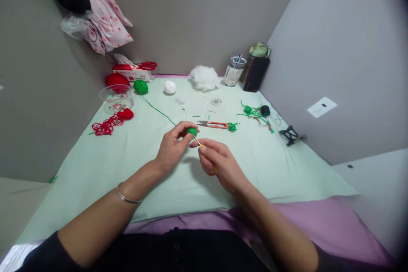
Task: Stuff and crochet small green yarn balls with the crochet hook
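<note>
Between the fingertips of my left hand [174, 144] is a small green crochet piece [191, 131]. My right hand [219, 159] is closed around the yellow handle of a crochet hook [196, 139], whose metal shaft reaches up to the green piece. Whether a loop sits on the tip is too small to tell. A green strand [157, 111] runs from the green yarn ball [140, 86] toward my left hand. Just beyond my hands lie orange-handled thread snips [213, 125], with a small green knitted bit [232, 127] at their handle end.
At the left are red yarn [106, 126], a clear plastic cup [123, 98] and a tissue box [140, 73] with red scissors [147, 66]. White yarn [170, 87] and stuffing [204, 78] lie at the back. A jar [234, 71], phone [256, 73], green scraps [255, 112] and black claw clip [290, 135] are rightward.
</note>
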The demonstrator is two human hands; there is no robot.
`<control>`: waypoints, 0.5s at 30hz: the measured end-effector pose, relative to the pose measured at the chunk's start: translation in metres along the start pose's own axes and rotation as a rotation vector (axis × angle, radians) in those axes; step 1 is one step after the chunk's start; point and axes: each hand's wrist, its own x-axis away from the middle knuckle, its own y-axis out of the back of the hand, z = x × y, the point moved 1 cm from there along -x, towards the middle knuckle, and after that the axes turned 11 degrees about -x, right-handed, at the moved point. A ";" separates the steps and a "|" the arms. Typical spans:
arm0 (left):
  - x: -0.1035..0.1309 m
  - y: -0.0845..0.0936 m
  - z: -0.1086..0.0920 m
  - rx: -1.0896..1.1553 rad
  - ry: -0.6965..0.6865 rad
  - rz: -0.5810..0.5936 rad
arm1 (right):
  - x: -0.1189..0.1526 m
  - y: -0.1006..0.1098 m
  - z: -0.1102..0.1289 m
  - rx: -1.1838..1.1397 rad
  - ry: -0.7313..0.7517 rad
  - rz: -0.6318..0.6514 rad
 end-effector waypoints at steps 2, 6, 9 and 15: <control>-0.003 0.004 0.001 -0.062 -0.073 -0.049 | -0.004 0.005 0.007 -0.311 -0.164 0.126; -0.006 0.007 0.005 -0.148 -0.216 -0.115 | -0.009 0.015 0.017 -0.489 -0.281 0.262; -0.005 0.007 0.007 -0.233 -0.356 -0.158 | -0.008 0.018 0.017 -0.513 -0.310 0.286; -0.004 0.009 0.006 -0.260 -0.374 -0.187 | 0.010 -0.005 0.008 -0.288 -0.560 0.697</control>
